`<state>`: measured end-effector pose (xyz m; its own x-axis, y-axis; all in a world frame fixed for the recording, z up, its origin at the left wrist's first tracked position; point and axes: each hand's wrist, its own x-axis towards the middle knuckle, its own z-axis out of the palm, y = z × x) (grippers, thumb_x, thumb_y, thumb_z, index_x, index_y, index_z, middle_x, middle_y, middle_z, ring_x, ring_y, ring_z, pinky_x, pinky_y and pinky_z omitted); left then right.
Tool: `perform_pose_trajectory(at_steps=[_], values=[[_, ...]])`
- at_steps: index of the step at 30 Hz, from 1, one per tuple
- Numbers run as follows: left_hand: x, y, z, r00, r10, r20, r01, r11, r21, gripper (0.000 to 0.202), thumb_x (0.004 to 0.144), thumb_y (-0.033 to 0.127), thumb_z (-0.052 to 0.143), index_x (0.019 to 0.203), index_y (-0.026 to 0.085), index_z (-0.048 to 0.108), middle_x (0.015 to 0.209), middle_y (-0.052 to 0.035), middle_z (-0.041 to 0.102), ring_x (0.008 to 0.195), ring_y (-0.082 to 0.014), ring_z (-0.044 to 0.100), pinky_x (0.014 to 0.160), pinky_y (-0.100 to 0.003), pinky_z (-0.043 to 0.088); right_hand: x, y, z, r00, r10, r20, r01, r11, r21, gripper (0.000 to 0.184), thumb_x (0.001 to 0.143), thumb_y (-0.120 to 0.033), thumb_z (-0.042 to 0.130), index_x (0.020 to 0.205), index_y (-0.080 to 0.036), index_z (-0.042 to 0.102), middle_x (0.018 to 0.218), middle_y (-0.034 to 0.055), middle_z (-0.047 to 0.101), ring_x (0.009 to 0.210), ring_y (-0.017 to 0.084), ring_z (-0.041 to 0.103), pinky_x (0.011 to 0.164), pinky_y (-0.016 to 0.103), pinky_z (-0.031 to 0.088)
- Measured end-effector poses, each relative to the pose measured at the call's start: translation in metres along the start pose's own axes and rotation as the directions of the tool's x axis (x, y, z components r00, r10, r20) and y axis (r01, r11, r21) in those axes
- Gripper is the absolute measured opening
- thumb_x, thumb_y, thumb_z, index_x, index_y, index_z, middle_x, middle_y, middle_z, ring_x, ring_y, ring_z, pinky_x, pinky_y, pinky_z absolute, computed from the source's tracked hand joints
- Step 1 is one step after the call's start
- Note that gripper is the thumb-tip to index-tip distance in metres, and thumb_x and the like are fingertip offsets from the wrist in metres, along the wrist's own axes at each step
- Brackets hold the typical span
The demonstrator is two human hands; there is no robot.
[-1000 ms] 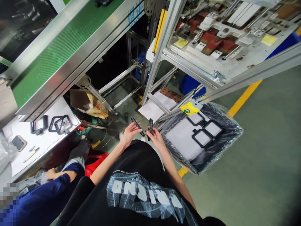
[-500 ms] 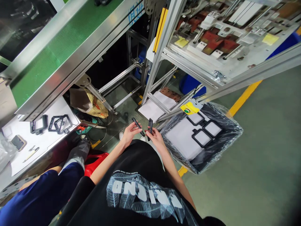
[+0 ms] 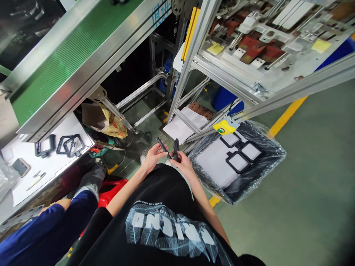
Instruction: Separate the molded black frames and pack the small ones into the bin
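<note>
A slim black plastic frame part [image 3: 169,149] is held just above the centre of the frame, in front of the person's black shirt. Seen nearly edge-on, it shows as two narrow dark bars: one slanting up and left, one standing almost upright. Whether the two bars are one piece or two cannot be told.

The left hand [image 3: 152,159] is closed on the slanted bar, which sticks out above the fingertips toward the upper left. The right hand [image 3: 183,165] is closed on the upright bar, with the bar rising from between thumb and fingers. The two hands sit just beside each other, fingertips nearly touching, with the part between and above them.

Right of the hands, in the right centre of the frame, stands a bin lined with clear plastic film [image 3: 266,162]. A white sheet in it carries several black rectangular plastic frames [image 3: 238,155]. A yellow tag with a green dot [image 3: 223,127] hangs at the bin's upper left rim.

Above the hands, a white paper stack [image 3: 180,129] lies on the floor inside an aluminium machine frame [image 3: 188,62].

At the left centre, a white worktable [image 3: 52,162] bears more black frames [image 3: 59,145] and a phone [image 3: 20,167]. Above it, in the upper left, runs a green conveyor belt [image 3: 63,62]. Another person's blue sleeve [image 3: 36,236] fills the lower left corner.
</note>
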<state>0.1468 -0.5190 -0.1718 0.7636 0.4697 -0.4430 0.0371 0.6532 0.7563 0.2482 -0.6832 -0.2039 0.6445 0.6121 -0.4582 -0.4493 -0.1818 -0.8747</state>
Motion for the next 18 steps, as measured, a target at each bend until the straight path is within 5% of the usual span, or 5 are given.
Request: perform_pose_trajectory(at_steps=[18], values=[[0.0047, -0.0008, 0.0012, 0.996, 0.016, 0.091, -0.019, 0.999, 0.032, 0.058, 0.071, 0.027, 0.102, 0.126, 0.022, 0.081, 0.132, -0.0109, 0.076, 0.120, -0.0272, 0.069, 0.115, -0.045, 0.046, -0.0001, -0.0064, -0.0001, 0.999, 0.022, -0.049, -0.023, 0.999, -0.026, 0.063, 0.060, -0.049, 0.096, 0.111, -0.028, 0.064, 0.108, 0.0054, 0.082, 0.102, 0.030, 0.076, 0.093, 0.044, 0.059]])
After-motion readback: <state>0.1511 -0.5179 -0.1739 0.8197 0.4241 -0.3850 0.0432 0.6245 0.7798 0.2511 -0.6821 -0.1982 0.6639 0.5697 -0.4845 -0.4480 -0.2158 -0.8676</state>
